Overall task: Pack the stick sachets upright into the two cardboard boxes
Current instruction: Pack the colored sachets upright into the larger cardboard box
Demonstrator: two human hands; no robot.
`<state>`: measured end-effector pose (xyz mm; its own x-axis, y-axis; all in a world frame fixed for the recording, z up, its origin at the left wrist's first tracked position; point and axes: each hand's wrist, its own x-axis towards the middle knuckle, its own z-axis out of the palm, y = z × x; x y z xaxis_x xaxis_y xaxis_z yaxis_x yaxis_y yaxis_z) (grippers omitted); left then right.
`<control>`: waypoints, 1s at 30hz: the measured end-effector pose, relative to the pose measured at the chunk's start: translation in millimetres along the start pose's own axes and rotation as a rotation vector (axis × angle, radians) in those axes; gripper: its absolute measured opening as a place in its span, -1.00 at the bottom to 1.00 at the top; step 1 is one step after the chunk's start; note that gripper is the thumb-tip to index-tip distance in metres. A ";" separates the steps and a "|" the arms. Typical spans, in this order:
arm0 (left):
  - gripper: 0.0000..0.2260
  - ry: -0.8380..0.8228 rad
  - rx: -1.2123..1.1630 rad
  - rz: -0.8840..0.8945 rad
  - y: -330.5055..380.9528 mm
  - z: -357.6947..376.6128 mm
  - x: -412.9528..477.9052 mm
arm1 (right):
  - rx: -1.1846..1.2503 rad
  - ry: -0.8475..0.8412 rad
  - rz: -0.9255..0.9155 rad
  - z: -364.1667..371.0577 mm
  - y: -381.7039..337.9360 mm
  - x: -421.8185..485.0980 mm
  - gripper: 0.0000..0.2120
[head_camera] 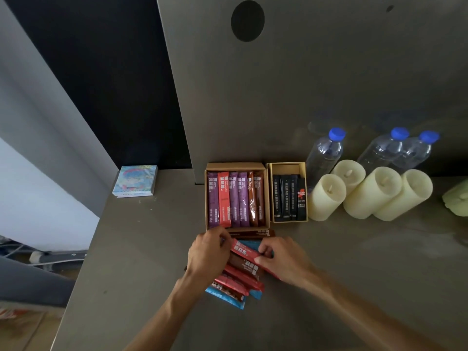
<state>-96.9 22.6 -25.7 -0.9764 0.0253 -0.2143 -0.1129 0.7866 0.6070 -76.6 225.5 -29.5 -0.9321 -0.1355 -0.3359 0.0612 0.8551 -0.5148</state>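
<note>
**Picking the next sachet from the loose pile**

At the left of the frame a small pastel notepad (135,181) lies on the grey table (141,249), apart from the work. In the middle, the larger cardboard box (236,165) holds a row of purple, red and brown sachets (234,198) side by side, filling most of its width.

Just below that box, the left hand (207,254) lies over the left side of the pile of loose sachets (235,282), which is red, brown and blue. Its fingers are curled, but I cannot tell whether they grip anything. A red sachet (244,252) lies slanted on top of the pile. The right hand (281,257) pinches its lower end between thumb and fingers.

Right of the larger box, the smaller cardboard box (287,165) holds a few black sachets (290,198), with bare space above them. Further right stand clear bottles (324,153) and pale candles (326,198).

The step looks like drawing one sachet free. Next it would need lifting clear, turning to match the row, and sliding into what little room the larger box has.
</note>
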 end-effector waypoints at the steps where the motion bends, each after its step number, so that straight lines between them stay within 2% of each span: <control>1: -0.94 -0.003 -0.021 -0.006 -0.3 -1.2 0.5 | 0.031 -0.015 0.009 0.7 3.2 -0.5 -0.88; 5: -0.97 0.001 -0.031 0.009 3.5 -5.3 -3.1 | 0.076 -0.064 -0.003 -0.6 13.1 -0.7 -0.86; 7: -0.85 -0.013 -0.088 0.024 7.7 -5.7 -6.8 | 0.144 -0.040 -0.012 -5.6 14.4 -2.7 -0.88; 9: -0.82 -0.057 -0.215 0.046 12.1 -4.0 -8.4 | 0.212 -0.006 -0.046 -13.1 12.6 -5.1 -0.87; 11: -0.91 -0.101 -0.380 0.050 20.3 -5.0 -9.9 | 0.284 0.000 -0.089 -20.5 8.4 -7.5 -0.90; 14: -0.87 -0.066 -0.534 0.083 33.5 -9.7 -8.6 | 0.413 -0.028 -0.116 -26.2 4.7 -9.4 -0.92; 17: -0.83 -0.040 -0.635 0.056 43.8 -16.6 -9.0 | 0.409 -0.076 -0.125 -23.9 2.1 -11.2 -0.94; 22: -0.84 0.002 -0.672 0.035 48.4 -18.8 -7.7 | 0.362 -0.046 -0.119 -21.8 -7.9 -11.2 -0.94; 27: -0.86 0.052 -0.523 0.088 49.5 -26.9 -0.6 | 0.444 -0.041 -0.108 -20.5 -19.6 -11.2 -0.92; 30: -0.88 0.074 -0.608 0.051 49.1 -30.6 4.9 | 0.501 -0.050 -0.077 -27.5 -28.2 -3.7 -0.94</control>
<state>-112.9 42.5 26.5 -0.9911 -0.0062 -0.1332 -0.1292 0.2924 0.9475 -84.7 215.7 7.9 -0.9233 -0.2225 -0.3132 0.1683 0.4988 -0.8502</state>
